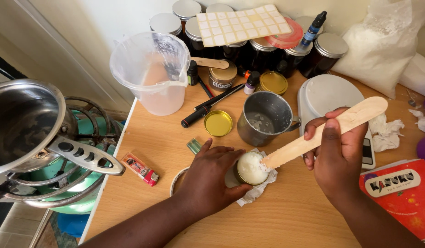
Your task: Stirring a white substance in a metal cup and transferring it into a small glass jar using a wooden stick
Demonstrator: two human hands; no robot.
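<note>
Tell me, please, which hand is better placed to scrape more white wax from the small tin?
Probably the right hand: it holds the wooden stick, whose tip is at the tin. The left hand only steadies it.

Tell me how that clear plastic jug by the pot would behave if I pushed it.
The jug looks thin-walled and nearly empty, so probably light and easy to slide. It is tall for its base, so a high push might tip it. Its walls would likely flex.

Colours on the worktop

Pale wooden spatula; white wax in gold-rimmed tin; grey metal mug; yellow lid; red-and-pink lighter; light wood-grain table.
</note>
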